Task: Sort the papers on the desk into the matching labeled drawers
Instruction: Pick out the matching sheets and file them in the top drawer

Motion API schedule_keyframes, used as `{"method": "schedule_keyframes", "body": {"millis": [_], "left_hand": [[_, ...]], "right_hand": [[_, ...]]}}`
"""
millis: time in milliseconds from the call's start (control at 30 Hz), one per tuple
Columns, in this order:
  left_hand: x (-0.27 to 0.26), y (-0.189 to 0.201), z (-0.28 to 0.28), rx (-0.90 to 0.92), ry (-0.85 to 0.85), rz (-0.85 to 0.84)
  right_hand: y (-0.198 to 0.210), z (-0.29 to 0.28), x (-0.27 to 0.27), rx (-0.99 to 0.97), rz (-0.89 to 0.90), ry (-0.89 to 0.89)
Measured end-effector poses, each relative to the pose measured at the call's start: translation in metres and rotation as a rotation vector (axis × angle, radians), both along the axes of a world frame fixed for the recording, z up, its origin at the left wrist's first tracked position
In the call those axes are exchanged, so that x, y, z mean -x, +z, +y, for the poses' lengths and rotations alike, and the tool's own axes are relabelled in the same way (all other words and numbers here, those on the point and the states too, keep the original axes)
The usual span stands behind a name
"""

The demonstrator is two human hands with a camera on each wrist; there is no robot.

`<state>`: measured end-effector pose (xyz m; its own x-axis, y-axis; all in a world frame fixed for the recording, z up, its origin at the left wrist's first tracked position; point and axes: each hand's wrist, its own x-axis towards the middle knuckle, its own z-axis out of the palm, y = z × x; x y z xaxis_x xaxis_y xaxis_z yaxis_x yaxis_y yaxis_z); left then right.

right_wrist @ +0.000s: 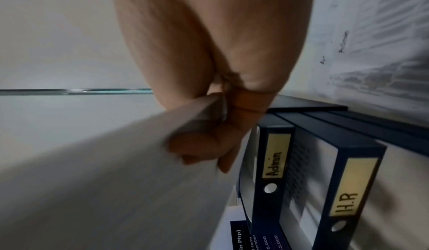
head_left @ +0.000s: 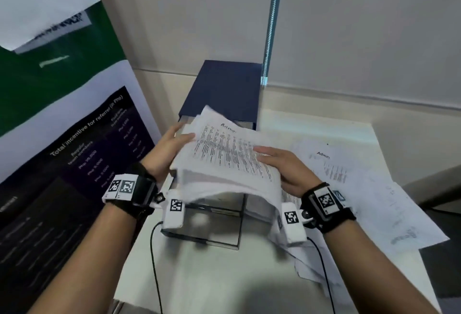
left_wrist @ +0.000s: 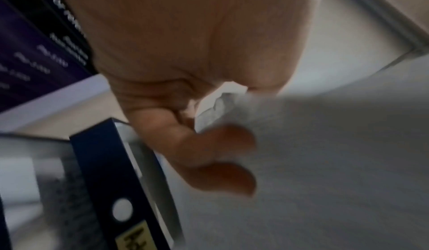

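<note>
I hold a thick stack of printed papers (head_left: pixel 224 161) with both hands above an open drawer (head_left: pixel 214 226) of the dark blue drawer unit (head_left: pixel 224 89). My left hand (head_left: pixel 174 144) grips the stack's left edge, fingers (left_wrist: pixel 223 140) curled under the sheets (left_wrist: pixel 325 162). My right hand (head_left: pixel 282 166) grips the right edge, fingers (right_wrist: pixel 204 147) wrapped round the stack (right_wrist: pixel 116 171). The right wrist view shows drawer fronts labelled "Admin" (right_wrist: pixel 276 154) and "H.R" (right_wrist: pixel 348 186). A loose sheet headed "Admin" (head_left: pixel 326 164) lies on the white desk (head_left: pixel 212 276) to the right.
More loose sheets (head_left: pixel 389 214) spread over the desk's right side up to its edge. A dark poster (head_left: pixel 74 154) stands against the wall at left. A black cable (head_left: pixel 153 258) runs over the desk in front of the drawer. A metal window post (head_left: pixel 272 19) rises behind the unit.
</note>
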<state>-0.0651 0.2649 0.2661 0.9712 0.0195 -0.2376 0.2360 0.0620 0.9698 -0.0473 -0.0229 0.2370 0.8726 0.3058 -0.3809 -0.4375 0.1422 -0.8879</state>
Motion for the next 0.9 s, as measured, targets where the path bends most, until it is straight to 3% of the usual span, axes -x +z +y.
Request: {"method": "schedule_keyframes", "body": {"millis": [167,333,500,600,667,767,900], "left_hand": [[0.009,-0.001,0.04,-0.191,0.024,0.062],[-0.011,-0.014,0.062,-0.239,0.087,0.086],[-0.034,-0.036,0.054,-0.36,0.251,-0.026],[-0.045,-0.045,0.046,-0.56,0.307,-0.128],[-0.049,-0.051,0.039,-0.764,0.313,-0.301],[-0.051,-0.057,0.019,-0.973,0.129,-0.555],[-0.065,-0.069,-0.01,-1.191,-0.272,-0.502]], "right_hand": [[-0.005,0.043,-0.032,-0.013,0.198,0.144],[-0.003,0.063,-0.046,0.026,0.163,0.169],[-0.01,0.05,-0.042,0.113,0.174,0.274],[-0.013,0.053,-0.054,0.158,0.107,0.074],[-0.018,0.061,-0.072,0.21,0.072,-0.057],[-0.029,0.072,-0.1,0.311,0.099,-0.166],[-0.011,0.091,-0.107,0.156,0.22,-0.169]]}}
